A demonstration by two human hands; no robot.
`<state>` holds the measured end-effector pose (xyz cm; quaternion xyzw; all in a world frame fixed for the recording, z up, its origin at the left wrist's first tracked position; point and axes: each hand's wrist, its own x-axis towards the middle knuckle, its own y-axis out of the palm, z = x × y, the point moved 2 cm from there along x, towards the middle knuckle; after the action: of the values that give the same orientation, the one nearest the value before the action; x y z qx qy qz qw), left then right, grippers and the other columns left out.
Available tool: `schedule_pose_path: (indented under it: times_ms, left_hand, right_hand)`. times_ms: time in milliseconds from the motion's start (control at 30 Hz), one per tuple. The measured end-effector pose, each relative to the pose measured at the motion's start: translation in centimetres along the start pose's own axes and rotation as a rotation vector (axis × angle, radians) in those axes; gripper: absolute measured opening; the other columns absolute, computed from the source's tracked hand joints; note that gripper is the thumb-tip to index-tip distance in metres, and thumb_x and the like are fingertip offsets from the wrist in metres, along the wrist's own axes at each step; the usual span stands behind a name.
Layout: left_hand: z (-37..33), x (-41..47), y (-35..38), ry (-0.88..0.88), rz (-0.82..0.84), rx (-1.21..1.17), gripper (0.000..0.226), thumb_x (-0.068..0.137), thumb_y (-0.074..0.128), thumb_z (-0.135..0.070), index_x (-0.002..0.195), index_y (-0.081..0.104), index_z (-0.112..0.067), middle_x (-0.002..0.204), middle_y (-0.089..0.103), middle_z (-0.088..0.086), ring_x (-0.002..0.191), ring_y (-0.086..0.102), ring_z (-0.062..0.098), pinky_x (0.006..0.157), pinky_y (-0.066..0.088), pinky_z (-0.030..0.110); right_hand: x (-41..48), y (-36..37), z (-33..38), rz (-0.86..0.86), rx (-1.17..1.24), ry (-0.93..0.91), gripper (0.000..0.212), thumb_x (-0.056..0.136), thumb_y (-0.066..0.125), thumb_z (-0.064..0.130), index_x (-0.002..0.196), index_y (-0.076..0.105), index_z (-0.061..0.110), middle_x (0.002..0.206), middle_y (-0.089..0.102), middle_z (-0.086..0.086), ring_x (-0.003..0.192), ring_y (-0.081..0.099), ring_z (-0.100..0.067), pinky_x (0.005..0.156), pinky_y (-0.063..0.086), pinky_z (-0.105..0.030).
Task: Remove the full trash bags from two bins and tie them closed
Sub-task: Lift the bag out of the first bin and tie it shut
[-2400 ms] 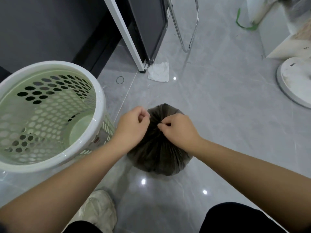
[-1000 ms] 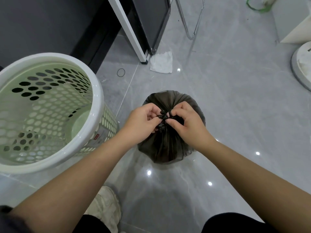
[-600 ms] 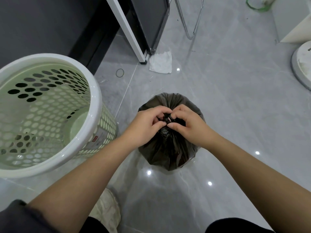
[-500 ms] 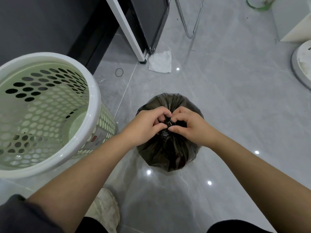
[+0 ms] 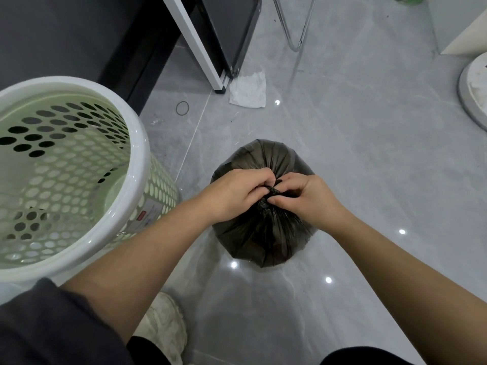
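1. Both hands pinch the knot: left hand (image 5: 235,194), right hand (image 5: 305,197), each grip clamped on the gathered neck to cinch it.
2. Trash bag (image 5: 263,241) sits on the floor right under them; emptied bin (image 5: 71,175) off to the left.

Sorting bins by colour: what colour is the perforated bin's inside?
Pale green inside, with a white rim, seen in the head view.

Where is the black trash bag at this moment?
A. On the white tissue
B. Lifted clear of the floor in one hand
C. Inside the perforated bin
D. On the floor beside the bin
D: the bag sits on the grey floor to the right of the bin, with the left hand and right hand pinching its gathered neck.
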<state>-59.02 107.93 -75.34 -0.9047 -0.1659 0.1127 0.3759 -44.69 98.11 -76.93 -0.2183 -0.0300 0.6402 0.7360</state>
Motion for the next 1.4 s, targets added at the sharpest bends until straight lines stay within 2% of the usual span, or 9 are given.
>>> schedule_pose_path:
  times_ms: [100,233,400,533,667,867,1067,1267,1400]
  left_hand:
    - [0.0,0.3,0.0,-0.010,0.025,-0.007,0.001,0.090,0.051,-0.016,0.090,0.051,-0.017,0.077,0.053,-0.010,0.069,0.049,0.006,0.067,0.044,0.030]
    - [0.0,0.4,-0.3,-0.057,0.052,-0.061,0.004,0.091,0.051,-0.017,0.091,0.055,-0.019,0.071,0.053,-0.011,0.065,0.050,0.003,0.064,0.041,0.025]
    - [0.7,-0.4,0.0,-0.236,-0.031,-0.540,0.029,0.093,0.046,-0.004,0.089,0.062,-0.029,0.073,0.061,-0.009,0.064,0.063,0.014,0.065,0.052,0.030]
    - [0.3,-0.3,0.5,-0.190,-0.129,-0.431,0.029,0.085,0.058,0.002,0.086,0.061,-0.027,0.074,0.059,-0.009,0.058,0.061,0.013,0.059,0.051,0.022]
    - [0.3,0.4,0.7,-0.129,-0.133,-0.228,0.022,0.083,0.056,-0.006,0.088,0.060,-0.026,0.077,0.058,-0.009,0.062,0.054,0.014,0.057,0.042,0.018]
    - [0.1,0.5,1.0,-0.137,-0.091,-0.210,0.014,0.082,0.052,-0.007,0.083,0.055,-0.020,0.071,0.053,-0.006,0.059,0.046,0.008,0.056,0.037,0.017]
    - [0.2,0.4,0.9,-0.120,-0.041,-0.144,0.008,0.084,0.053,-0.007,0.087,0.058,-0.012,0.071,0.053,-0.007,0.061,0.046,0.004,0.057,0.035,0.012]
    - [-0.4,0.4,1.5,-0.268,-0.118,-0.298,0.015,0.083,0.055,-0.009,0.078,0.055,-0.023,0.069,0.053,-0.012,0.062,0.048,0.001,0.059,0.039,0.012]
    - [-1.2,0.4,2.5,-0.364,-0.235,-0.360,0.006,0.085,0.056,-0.010,0.083,0.060,-0.014,0.072,0.057,-0.004,0.062,0.049,0.003,0.059,0.040,0.011]
  right_hand:
    - [0.0,0.2,-0.2,-0.034,0.071,0.040,0.015,0.074,0.079,0.012,0.078,0.075,0.025,0.085,0.069,0.006,0.081,0.064,-0.008,0.082,0.051,-0.025]
    - [0.2,-0.2,-0.2,0.027,0.092,0.074,0.009,0.075,0.078,0.011,0.079,0.074,0.017,0.086,0.066,0.000,0.080,0.061,-0.013,0.082,0.050,-0.033]
    - [0.7,-1.0,0.4,0.171,-0.015,-0.012,0.010,0.083,0.069,0.010,0.083,0.066,0.020,0.089,0.056,0.004,0.082,0.055,-0.007,0.083,0.044,-0.022]
    - [0.9,-1.1,0.7,0.184,-0.043,-0.018,0.012,0.083,0.069,0.011,0.084,0.067,0.022,0.093,0.058,0.003,0.087,0.057,-0.009,0.087,0.047,-0.026]
    - [0.5,-1.0,0.4,0.070,0.055,0.033,0.012,0.077,0.075,0.009,0.082,0.074,0.019,0.093,0.065,-0.002,0.090,0.064,-0.016,0.089,0.051,-0.034]
    - [-0.5,0.1,0.1,-0.140,0.135,0.058,0.019,0.075,0.076,0.007,0.078,0.076,0.026,0.096,0.067,0.000,0.090,0.065,-0.012,0.087,0.053,-0.032]
    - [-0.7,0.2,0.0,-0.156,0.212,0.130,0.024,0.074,0.076,0.005,0.073,0.075,0.029,0.094,0.065,0.005,0.084,0.063,-0.011,0.085,0.052,-0.030]
    - [-0.6,0.8,0.4,-0.395,-0.016,0.058,0.014,0.076,0.071,0.007,0.076,0.070,0.021,0.085,0.065,0.007,0.075,0.061,-0.002,0.071,0.047,-0.012]
    - [-0.5,1.3,1.2,-0.456,-0.202,0.042,0.003,0.081,0.065,0.012,0.082,0.066,0.015,0.086,0.059,0.007,0.075,0.055,0.000,0.068,0.038,-0.002]
